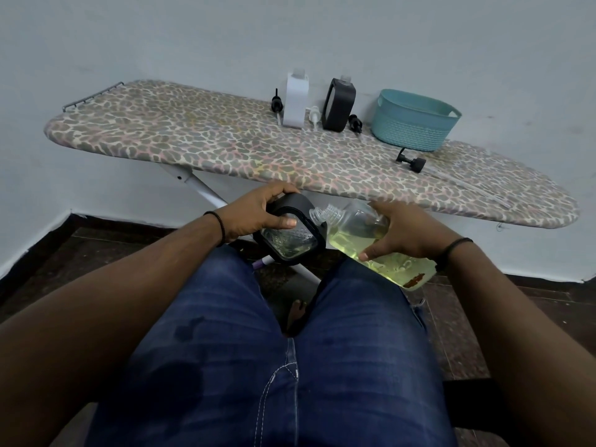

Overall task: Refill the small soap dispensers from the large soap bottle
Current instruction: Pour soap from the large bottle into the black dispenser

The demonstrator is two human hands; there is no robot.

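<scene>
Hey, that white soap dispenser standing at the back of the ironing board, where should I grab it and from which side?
Grip the white soap dispenser around its flat middle, coming from the front. It stands upright against the wall, a pump head lies at its right base and another pump at its left, so the sides look more crowded than the front.

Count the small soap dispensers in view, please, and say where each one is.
3. A white dispenser and a black dispenser stand on the ironing board by the wall; the left hand holds a third, black-framed dispenser. The teal basket may hide more.
</scene>
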